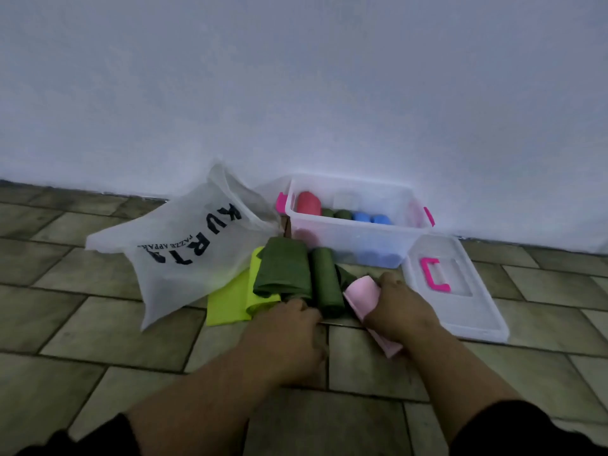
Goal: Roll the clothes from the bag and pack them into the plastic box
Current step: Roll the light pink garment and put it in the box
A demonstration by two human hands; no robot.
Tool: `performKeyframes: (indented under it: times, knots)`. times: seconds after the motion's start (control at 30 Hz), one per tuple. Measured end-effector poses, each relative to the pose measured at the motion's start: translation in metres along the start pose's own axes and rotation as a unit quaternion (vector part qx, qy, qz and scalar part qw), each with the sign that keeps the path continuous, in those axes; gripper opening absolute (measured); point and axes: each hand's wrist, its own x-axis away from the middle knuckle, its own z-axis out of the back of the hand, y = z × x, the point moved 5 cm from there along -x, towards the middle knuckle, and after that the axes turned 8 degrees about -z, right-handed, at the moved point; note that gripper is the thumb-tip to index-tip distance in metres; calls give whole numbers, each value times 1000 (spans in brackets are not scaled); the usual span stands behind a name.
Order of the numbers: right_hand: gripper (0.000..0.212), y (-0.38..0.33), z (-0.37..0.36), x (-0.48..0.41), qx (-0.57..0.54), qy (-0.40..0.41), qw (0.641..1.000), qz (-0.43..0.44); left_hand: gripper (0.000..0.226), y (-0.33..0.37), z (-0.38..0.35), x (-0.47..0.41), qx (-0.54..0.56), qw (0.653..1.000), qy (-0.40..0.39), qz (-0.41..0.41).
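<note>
The right hand (399,309) is curled around a pale pink cloth (362,296), its roll axis running away from her. The left hand (289,327) presses flat beside the green roll (325,284). The plastic box (355,238) lies straight ahead, nearer the right.

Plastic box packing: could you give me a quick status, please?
Right hand shut on pink cloth; left hand by green roll. Plastic box open, part filled. Path clear.

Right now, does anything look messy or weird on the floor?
Nothing looks broken or spilled. The clear plastic box's lid lies off beside the box, and a neon yellow cloth sits partly under the white printed bag.
</note>
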Motion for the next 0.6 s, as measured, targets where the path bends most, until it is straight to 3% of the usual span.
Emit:
performKeyframes:
  times: [0.1, 0.23, 0.4, 0.5, 0.6]
  knots:
    - [65, 8, -3, 23, 94, -26, 995, 19, 68, -5, -44, 33, -38, 994, -95, 25]
    - [54, -3, -15, 61, 129, -29, 983, 124, 77, -16, -49, 35, -35, 997, -61, 27]
    - [48, -20, -33, 103, 91, -11, 968, 235, 76, -21, -47, 38, -26, 999, -47, 8]
    - [51, -3, -17, 113, 5, 60, 977, 207, 78, -24, -37, 38, 36, 997, -60, 10]
    - [32, 31, 10, 121, -103, 184, 974, 84, 64, -21, -18, 37, 184, 983, 7, 21]
